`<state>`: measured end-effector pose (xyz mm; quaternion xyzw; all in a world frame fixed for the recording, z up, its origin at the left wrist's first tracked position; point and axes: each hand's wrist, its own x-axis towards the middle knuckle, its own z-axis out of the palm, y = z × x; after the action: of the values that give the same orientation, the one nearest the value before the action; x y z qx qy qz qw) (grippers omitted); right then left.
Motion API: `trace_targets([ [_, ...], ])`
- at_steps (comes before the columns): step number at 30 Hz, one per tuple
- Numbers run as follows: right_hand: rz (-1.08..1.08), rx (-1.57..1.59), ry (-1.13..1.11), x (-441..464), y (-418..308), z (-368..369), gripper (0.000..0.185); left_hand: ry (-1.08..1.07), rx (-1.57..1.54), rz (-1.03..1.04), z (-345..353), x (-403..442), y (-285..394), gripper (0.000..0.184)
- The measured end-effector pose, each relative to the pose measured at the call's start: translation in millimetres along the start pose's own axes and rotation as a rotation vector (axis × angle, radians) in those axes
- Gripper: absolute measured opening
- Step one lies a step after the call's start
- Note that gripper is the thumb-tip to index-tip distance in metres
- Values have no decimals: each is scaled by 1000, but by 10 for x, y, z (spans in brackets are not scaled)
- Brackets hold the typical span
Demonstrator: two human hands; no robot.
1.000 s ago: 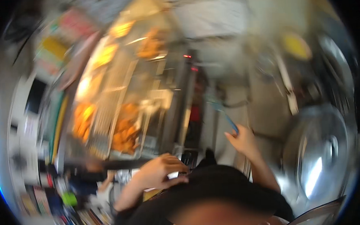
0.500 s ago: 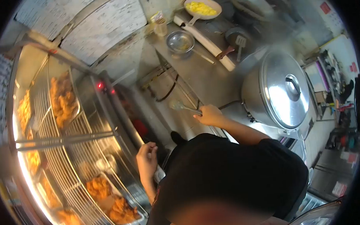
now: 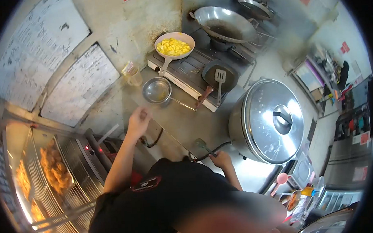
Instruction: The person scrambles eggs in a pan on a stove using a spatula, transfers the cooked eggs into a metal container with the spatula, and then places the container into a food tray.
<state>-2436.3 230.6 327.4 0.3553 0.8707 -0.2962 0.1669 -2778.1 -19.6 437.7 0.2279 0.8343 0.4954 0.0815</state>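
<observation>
My right hand (image 3: 221,160) grips the handle of a spoon (image 3: 201,143) with a greenish-grey head, held low near the counter's front edge beside the big pot. My left hand (image 3: 139,120) reaches forward at the counter's left side, its fingers loosely curled with nothing visible in them. Just beyond it sits a round metal bowl (image 3: 155,91), with a long thin handle (image 3: 181,103) pointing right. Behind that, a light pink frying pan (image 3: 163,55) with yellow scrambled egg (image 3: 174,46) rests on a portable stove (image 3: 184,68). A slotted turner (image 3: 220,76) lies across a dark square pan (image 3: 209,71).
The large lidded pot (image 3: 257,126) stands right of my right hand. A wok (image 3: 224,27) is at the back. A clear measuring cup (image 3: 134,77) stands by the wall. Fried food (image 3: 54,168) fills trays in the lit warming cabinet (image 3: 78,163) at left. A pink scoop (image 3: 280,180) lies lower right.
My view and body have turned toward the counter. My left hand has moved from beside the warming cabinet up toward the metal bowl. The spoon stays in my right hand, now closer to the pot.
</observation>
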Motion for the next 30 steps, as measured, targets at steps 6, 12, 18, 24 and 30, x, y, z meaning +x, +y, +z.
trace_targets([
  [6, 321, 157, 22, -144, -163, -128, 60, -73, 408, -152, 735, 2473, -364, 65],
  [12, 672, 206, 143, -322, -321, 160, 61, -686, -545, -726, 1510, 3796, -1366, 31],
  [18, 1055, 518, 254, -739, -1098, 518, 57, -796, -1146, -997, 1617, 3751, -1456, 29],
  [24, 1041, 911, 188, -1171, -1390, 1605, 54, -745, -800, -683, 1473, 3839, -1734, 29],
  [30, 1182, 2103, 760, -1471, -1865, 2807, 40, -1043, -863, -608, 813, 3846, -1826, 25],
])
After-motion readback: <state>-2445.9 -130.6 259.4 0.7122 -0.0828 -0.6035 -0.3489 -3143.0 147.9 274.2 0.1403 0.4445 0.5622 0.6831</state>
